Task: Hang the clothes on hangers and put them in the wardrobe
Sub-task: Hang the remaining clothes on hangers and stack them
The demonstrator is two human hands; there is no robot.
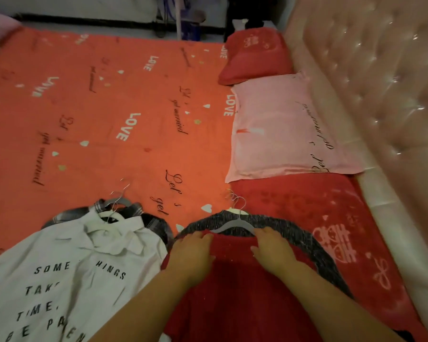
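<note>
A red garment (232,280), grey hanger (235,224) at its neck, lies on a dark knit top (307,240) beside a white shirt (67,267).

Matt, smooth cloth on the orange printed bed sheet (109,107) and pale pink pillow (282,134); soft napped pile on the red fleecy blanket (331,213). Crisp woven cotton-like cloth in the white lettered shirt (72,262), coarser texture in the red knit top with grey marled trim (232,292). Matt finish on the pale grey plastic hanger (226,227) with thin shiny metal hook; glossy leather-like padding on the pink tufted headboard (368,70).
</note>
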